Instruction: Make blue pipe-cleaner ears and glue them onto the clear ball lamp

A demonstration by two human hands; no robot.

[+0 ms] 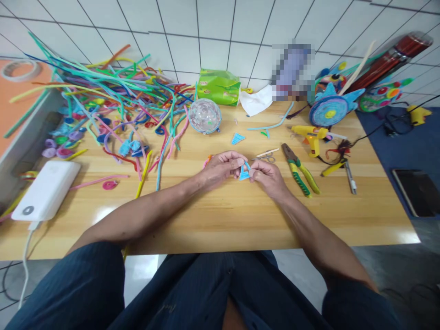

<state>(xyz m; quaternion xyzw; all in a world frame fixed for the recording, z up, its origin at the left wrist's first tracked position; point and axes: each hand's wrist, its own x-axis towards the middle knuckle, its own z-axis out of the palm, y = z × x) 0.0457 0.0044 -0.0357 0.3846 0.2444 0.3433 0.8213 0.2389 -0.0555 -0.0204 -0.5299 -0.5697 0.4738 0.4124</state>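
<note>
Over the middle of the wooden table, my left hand (225, 167) and my right hand (268, 176) meet at a light-blue pipe cleaner (244, 175) bent into a small triangle with rows filling its lower part. My left fingers pinch its upper end, while my right thumb and fingertips grip its right side. Just beyond lies a finished-looking blue filled triangle (238, 138). Small scissors (268, 159) and a thin wooden stick (267, 153) rest behind my right hand. A bit of orange and pink (207, 160) shows beside my left hand, partly hidden by it.
Pliers (299, 170), a yellow glue gun (311, 136) and a marker pen (351, 178) lie to the right. A clear dome (205, 115) and green tissue pack (220, 88) stand behind. Tangled pipe cleaners (130, 87) and a white power bank (47, 190) occupy the left.
</note>
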